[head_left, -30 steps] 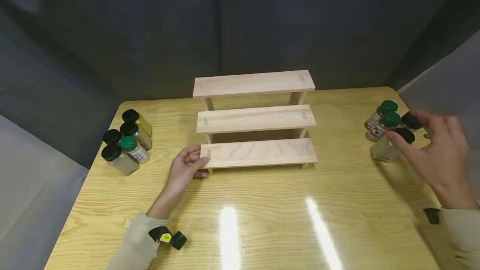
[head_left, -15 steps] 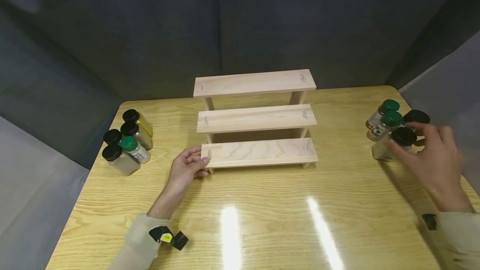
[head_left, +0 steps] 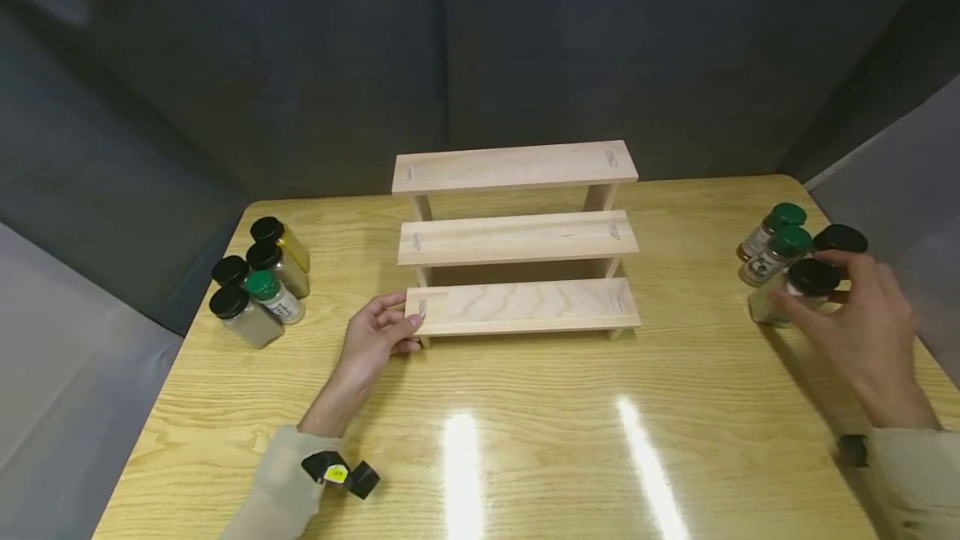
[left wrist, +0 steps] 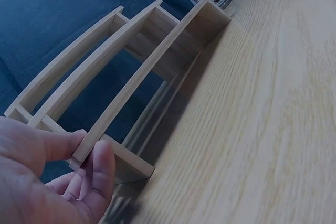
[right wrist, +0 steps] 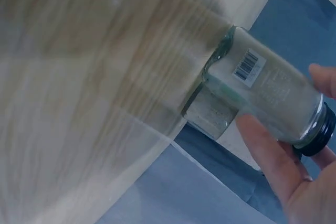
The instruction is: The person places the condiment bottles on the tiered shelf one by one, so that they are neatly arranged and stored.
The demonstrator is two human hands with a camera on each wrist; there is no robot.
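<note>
A three-tier wooden shelf rack [head_left: 517,236] stands at the middle of the table. My left hand [head_left: 375,332] pinches the left end of its lowest board, with the thumb on top and fingers beneath, as the left wrist view also shows. At the right, my right hand [head_left: 862,319] holds a black-lidded glass spice jar [right wrist: 262,85] between thumb and fingers. The jar stands upright on the table; its contents look pale. Close behind it are two green-lidded spice jars [head_left: 772,252] and another black-lidded jar [head_left: 840,237], partly hidden by my hand.
On the left of the wooden table [head_left: 540,398] is a cluster of several spice jars [head_left: 258,282], mostly black-lidded, one green-lidded [head_left: 273,294]. Dark cloth [head_left: 517,40] hangs behind the table and grey cloth at its sides.
My right hand has moved slightly left and its fingers have come in around the front black-lidded jar. The left hand keeps its pinch on the rack.
</note>
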